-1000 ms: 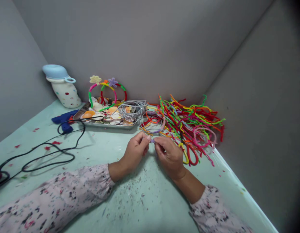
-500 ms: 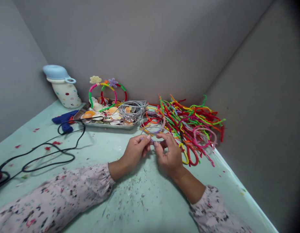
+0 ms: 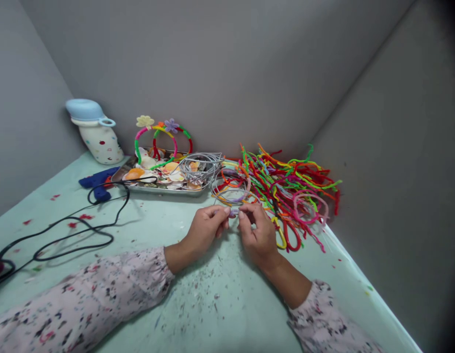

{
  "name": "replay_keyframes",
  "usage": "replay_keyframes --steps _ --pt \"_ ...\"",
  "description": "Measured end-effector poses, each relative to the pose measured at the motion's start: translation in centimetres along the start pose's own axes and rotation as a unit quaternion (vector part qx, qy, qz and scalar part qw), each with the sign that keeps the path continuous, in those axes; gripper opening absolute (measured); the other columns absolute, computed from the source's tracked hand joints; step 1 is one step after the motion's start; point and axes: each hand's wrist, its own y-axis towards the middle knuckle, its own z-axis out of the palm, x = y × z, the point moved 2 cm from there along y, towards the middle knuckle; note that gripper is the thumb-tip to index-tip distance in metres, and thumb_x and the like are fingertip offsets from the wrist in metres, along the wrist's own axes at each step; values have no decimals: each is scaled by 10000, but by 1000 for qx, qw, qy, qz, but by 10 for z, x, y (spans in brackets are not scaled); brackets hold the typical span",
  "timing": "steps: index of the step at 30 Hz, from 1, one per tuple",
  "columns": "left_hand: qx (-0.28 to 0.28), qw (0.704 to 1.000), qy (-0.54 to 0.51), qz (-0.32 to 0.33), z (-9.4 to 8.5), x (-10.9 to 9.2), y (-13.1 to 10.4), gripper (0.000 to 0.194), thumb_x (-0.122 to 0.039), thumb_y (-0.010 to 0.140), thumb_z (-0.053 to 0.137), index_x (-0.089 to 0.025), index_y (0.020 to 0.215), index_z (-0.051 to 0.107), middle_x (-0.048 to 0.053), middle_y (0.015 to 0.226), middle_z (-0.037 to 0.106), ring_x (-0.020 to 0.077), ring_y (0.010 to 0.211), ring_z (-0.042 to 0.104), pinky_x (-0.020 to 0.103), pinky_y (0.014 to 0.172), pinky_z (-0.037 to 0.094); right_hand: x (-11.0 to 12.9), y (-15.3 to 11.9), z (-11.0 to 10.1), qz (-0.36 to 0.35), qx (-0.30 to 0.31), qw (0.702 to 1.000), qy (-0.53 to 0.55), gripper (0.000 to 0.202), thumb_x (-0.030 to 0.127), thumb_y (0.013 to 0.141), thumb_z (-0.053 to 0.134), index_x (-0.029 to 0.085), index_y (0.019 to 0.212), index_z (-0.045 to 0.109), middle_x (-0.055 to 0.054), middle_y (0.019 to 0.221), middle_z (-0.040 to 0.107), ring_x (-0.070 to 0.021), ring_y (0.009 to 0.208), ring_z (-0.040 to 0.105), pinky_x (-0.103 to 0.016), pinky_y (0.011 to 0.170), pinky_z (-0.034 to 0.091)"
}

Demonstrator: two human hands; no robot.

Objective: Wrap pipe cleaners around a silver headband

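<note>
Over the middle of the table, a grey wire ring (image 3: 227,200) partly wound with a purple pipe cleaner (image 3: 234,213) is held between both hands. My left hand (image 3: 209,225) pinches the wound part with thumb and forefinger. To its right, my right hand (image 3: 257,230) is closed in a pinch on the same ring, a small gap away. The fingers hide much of the near side of the ring. Just beyond lie more wire rings and a pink-wrapped ring (image 3: 247,184).
A metal tray (image 3: 168,191) of shells carries a coil of grey wire (image 3: 201,165) and two flower-topped rings (image 3: 156,142). Colourful pipe cleaners (image 3: 286,176) and scissors (image 3: 292,235) lie right. Left are a blue glue gun (image 3: 98,182), black cord (image 3: 112,225) and a bottle (image 3: 97,132).
My right thumb and forefinger have moved slightly right, away from the left thumb. More of the purple winding shows between the hands. My left hand has barely moved.
</note>
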Motion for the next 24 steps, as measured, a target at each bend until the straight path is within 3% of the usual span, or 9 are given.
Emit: replay_keyframes --steps 7,24 --pt "-17 1000 -5 8 0 1 1 362 -417 840 573 -152 596 533 -33 525 462 60 439 368 211 430 276 -1 2 1 2 34 999 -1 157 213 924 443 193 851 580 -36 794 584 -176 769 568 -302 717 453" --pt "1 999 20 24 0 1 0 336 -416 846 553 -160 630 530 -39 530 441 77 465 376 221 458 280 -2 2 3 39 59 993 92 165 225 887 544 189 952 691 -76 977 664 -192 912 628 -338 803 527"
